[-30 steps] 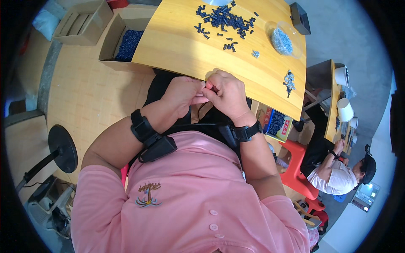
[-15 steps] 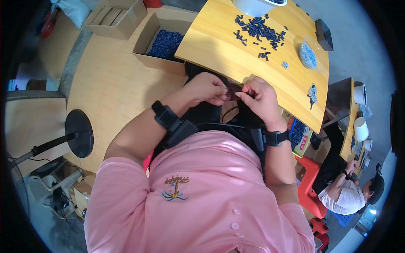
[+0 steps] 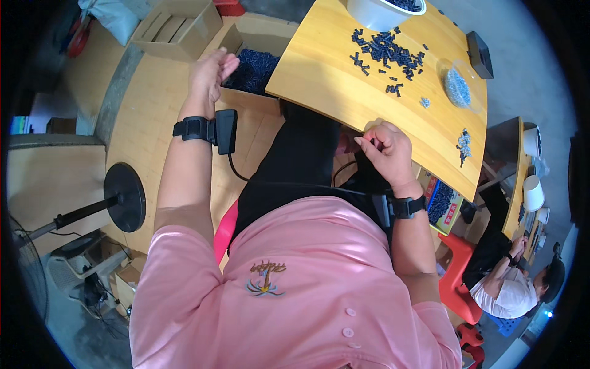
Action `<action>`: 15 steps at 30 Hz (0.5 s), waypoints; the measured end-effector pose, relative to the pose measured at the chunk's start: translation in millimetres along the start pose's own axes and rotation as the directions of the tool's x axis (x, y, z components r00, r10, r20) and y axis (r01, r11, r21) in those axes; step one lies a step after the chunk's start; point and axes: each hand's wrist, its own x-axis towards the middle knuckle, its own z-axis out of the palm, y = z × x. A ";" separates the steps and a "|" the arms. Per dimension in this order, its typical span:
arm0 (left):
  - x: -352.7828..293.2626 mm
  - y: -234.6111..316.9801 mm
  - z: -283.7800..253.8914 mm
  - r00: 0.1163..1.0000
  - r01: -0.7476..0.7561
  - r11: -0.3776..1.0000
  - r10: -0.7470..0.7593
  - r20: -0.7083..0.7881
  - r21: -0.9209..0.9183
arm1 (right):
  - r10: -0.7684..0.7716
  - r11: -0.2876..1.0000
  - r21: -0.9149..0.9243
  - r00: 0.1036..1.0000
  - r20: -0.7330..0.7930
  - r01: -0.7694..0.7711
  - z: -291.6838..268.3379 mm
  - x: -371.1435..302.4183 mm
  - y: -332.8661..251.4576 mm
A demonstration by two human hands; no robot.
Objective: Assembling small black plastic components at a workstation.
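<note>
My left hand (image 3: 211,72) reaches out over the near left edge of a cardboard box (image 3: 251,102). Its fingers are stretched out loosely, and I see nothing in them. Inside that box lies a heap of small dark parts (image 3: 255,71). By the near edge of the wooden table (image 3: 319,74), my right hand (image 3: 388,150) is closed, thumb against the curled fingers. Something small and dark seems to be in it, too hidden to name. Short black pieces (image 3: 393,52) lie scattered on the table beyond that hand.
A white tub (image 3: 376,15) of black pieces stands at the table's far edge. A clear bowl (image 3: 458,86) holds small bluish-silver parts; small piles lie near it. A black tray (image 3: 479,54) sits at the right. A box (image 3: 439,203) of dark parts is below. Another person (image 3: 507,286) sits right.
My left hand has left my right hand and swung forward and left to the cardboard box, its fingers opening out. My right hand stays closed near the table edge.
</note>
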 end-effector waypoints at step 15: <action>-18.1 -45.3 -12.7 0.977 0.214 0.974 -0.213 0.022 -0.071 | -0.022 1.000 0.020 0.998 -0.053 0.023 -0.9 -3.3 4.9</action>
